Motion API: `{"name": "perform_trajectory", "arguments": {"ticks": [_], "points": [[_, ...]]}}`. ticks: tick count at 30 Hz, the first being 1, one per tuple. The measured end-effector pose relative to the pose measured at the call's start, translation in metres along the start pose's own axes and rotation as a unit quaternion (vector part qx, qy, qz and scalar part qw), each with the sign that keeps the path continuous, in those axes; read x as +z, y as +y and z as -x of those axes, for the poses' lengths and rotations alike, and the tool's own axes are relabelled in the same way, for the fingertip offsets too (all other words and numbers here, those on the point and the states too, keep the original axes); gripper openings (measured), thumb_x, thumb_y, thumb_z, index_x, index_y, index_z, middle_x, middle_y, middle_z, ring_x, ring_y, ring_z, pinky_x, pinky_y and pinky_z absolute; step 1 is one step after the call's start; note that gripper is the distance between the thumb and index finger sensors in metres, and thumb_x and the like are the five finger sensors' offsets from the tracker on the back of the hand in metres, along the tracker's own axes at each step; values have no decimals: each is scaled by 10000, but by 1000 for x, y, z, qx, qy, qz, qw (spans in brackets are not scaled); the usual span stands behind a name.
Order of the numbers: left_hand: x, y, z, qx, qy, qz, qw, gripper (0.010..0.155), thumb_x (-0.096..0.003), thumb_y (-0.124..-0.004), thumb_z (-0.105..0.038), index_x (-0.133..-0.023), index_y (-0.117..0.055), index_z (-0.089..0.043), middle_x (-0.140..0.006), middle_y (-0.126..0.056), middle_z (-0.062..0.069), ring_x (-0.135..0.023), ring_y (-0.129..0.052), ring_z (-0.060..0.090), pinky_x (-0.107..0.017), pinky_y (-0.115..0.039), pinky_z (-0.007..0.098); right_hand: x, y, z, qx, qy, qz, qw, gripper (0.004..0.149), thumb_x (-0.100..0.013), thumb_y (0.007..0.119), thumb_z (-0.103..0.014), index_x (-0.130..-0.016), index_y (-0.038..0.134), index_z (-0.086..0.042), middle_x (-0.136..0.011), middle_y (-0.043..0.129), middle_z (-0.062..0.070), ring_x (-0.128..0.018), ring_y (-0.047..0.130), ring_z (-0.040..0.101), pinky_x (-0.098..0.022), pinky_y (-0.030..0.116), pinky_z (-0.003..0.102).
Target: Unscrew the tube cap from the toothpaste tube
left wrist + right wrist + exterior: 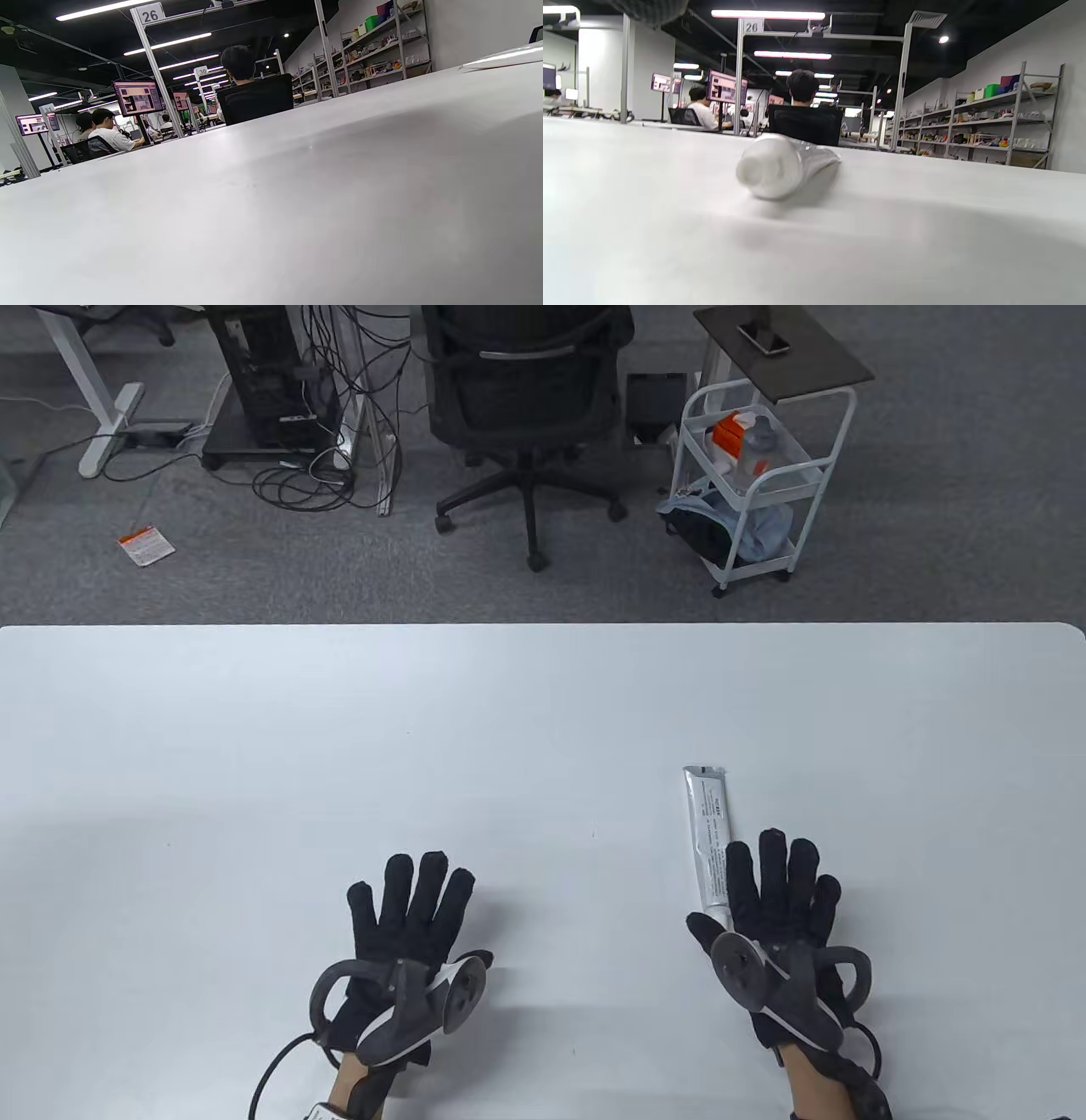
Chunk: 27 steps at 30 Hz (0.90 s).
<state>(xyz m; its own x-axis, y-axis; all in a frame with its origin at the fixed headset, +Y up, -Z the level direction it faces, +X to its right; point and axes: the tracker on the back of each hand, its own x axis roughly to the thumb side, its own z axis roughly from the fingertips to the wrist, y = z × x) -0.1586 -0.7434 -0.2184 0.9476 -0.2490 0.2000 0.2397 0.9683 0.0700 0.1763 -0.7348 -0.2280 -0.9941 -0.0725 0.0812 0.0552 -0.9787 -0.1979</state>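
Both hands lie flat, palms down, on a smooth white table [254, 729] with a matte top and rounded far corners. The left hand [407, 925] is spread, its fingers [399, 891] straight and parted, grasping nothing. The right hand [776, 899] is likewise flat and released, fingers [772, 865] stretched forward and holding nothing.

The toothpaste tube [708, 831] lies on its side just left of the right hand's forefinger, running lengthways away from the person. It is a slim silvery tube with small dark print down its side and a flat crimped end well ahead of the fingertips. Its white cap [718, 913] points back toward the person and sits in the notch between the right thumb and forefinger; whether the glove touches the tube there I cannot tell from above. In the right wrist view the cap [770, 167] shows as a smooth, round, white plastic stub, facing the camera and on the tube [818, 159], whose creased foil body trails off behind it.

Ahead of both sets of fingertips the tabletop stretches wide and bare to its far edge. To the left of the left hand's little finger there is broad open surface as well. Between the two hands lies a plain gap of table. The left wrist view shows only that pale tabletop [297, 212] sloping away.
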Motion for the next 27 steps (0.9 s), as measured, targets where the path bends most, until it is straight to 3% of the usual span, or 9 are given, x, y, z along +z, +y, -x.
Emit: {"name": "perform_trajectory", "arguments": {"ticks": [27], "points": [[1,-2,-2,1,-10,5,1000,873,-478,-467,-712,-1160,-106,-304,-1287,-177,101,-1186,-275,458,-787,-349,751,-1,7,-12,-20,-39,-52,998,878,-520,552,-579,-1099,82,-117,-1113,-66,253,-981,-71,549,-697,187,770]]}}
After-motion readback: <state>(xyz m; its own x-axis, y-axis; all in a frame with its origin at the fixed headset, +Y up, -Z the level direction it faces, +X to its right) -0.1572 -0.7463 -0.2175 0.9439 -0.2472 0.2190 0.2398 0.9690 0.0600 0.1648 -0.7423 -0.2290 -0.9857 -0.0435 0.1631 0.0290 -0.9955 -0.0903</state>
